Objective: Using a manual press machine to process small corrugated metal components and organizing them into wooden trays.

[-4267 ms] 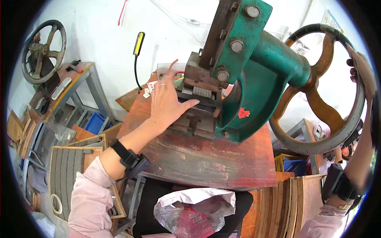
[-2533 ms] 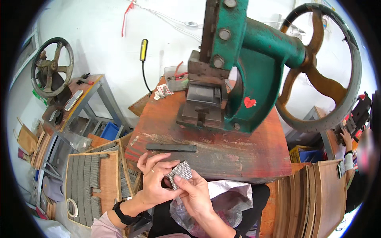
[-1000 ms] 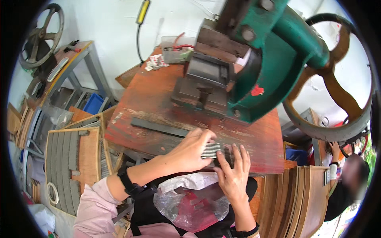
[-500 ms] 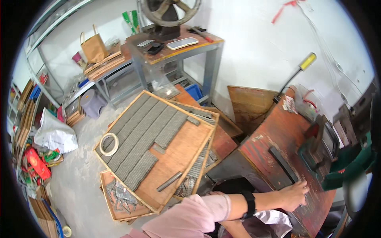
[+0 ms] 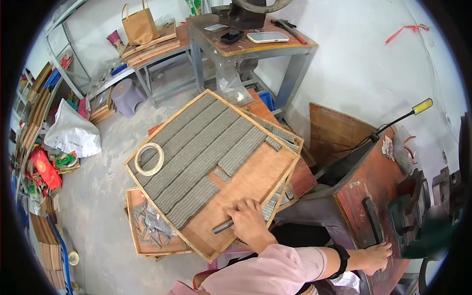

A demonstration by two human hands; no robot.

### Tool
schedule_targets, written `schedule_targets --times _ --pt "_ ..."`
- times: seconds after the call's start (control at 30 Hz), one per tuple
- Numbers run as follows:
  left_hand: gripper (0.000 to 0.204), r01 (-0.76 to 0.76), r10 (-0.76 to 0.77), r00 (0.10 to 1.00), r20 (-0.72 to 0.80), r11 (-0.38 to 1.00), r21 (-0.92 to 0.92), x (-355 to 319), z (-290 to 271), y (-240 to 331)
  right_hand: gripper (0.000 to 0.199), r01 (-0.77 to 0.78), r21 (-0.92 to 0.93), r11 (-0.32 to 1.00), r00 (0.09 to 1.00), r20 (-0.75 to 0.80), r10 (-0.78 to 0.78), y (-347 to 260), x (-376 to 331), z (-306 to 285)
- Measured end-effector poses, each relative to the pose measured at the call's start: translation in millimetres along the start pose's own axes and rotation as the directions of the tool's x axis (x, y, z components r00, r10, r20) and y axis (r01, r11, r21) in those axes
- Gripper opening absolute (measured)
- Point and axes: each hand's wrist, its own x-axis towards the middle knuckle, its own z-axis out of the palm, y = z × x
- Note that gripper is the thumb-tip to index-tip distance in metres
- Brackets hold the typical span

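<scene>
My right hand [image 5: 247,222] reaches under my left arm to a shallow wooden tray [image 5: 268,164]. Its fingers close over the upper end of a short grey metal bar [image 5: 222,227] lying on the tray floor. Several bands of tightly packed small grey metal pieces [image 5: 191,142] cover much of the tray, with a pale tape roll [image 5: 149,159] on them. My left hand [image 5: 377,258], below a black wristband, rests curled on the worn red workbench [image 5: 351,196]. It is beside the near end of a dark flat bar [image 5: 372,221]; what its fingers hold is hidden.
A second tray [image 5: 132,204] with loose metal pieces and a plastic bag lies below the first. Green machinery [image 5: 418,236] stands at the bench's right side. A table [image 5: 246,51] with a phone stands behind; a grey stool [image 5: 129,98] is on the floor at left.
My right hand has come out from under my left sleeve onto the grey bar. My left hand stays at the dark bar's near end. The whole view has shifted.
</scene>
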Motion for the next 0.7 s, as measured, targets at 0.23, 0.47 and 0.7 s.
schedule_targets --times 0.23,0.47,0.7 --pt "0.051 -0.067 0.070 0.997 -0.018 0.989 0.129 7 -1 4 0.023 0.031 -0.037 0.999 0.971 -0.235 -0.039 43 -22 -1" --pt "0.050 -0.022 0.015 0.999 0.037 0.981 0.191 -6 -32 7 0.021 0.119 0.490 0.863 0.847 -0.503 0.169 4 -165 3" --pt "0.052 0.017 -0.035 0.996 0.079 0.978 0.209 5 -29 20 0.035 -0.400 0.815 0.419 0.197 -0.370 0.908 20 -359 -73"
